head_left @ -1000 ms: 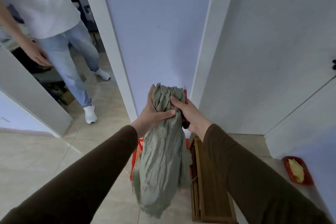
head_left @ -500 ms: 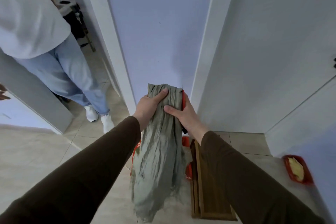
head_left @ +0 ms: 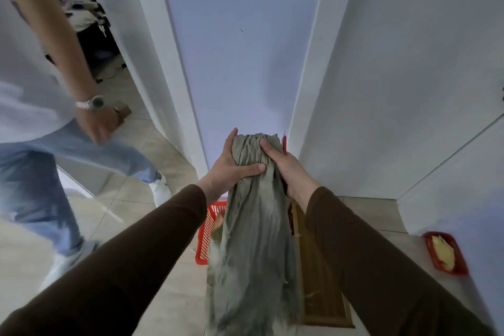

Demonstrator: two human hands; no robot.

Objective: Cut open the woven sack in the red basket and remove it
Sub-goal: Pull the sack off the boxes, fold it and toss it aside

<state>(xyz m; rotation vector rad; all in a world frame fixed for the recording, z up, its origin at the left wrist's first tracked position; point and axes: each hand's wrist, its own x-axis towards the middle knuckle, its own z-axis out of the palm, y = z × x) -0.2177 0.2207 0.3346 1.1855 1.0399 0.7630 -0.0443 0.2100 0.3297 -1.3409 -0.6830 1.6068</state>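
Note:
The grey-green woven sack (head_left: 253, 248) hangs limp and crumpled in front of me, held up by its bunched top. My left hand (head_left: 231, 168) grips the bunch from the left, thumb across the front. On the right side of the bunch my right hand (head_left: 283, 169) holds the sack together with a red-handled cutter (head_left: 284, 142), whose tip sticks up behind the fingers. Below on the floor stands the red basket (head_left: 208, 229); the sack hides most of it.
A wooden box (head_left: 324, 292) lies on the floor right of the basket. A small red tray (head_left: 461, 267) with something yellow sits at the right wall. Another person (head_left: 41, 128) in jeans walks past on the left near the doorway. White walls stand close ahead.
Both hands kept their hold on the sack's top while the sack swung slightly. The person on the left stepped closer, an arm with a watch now in view.

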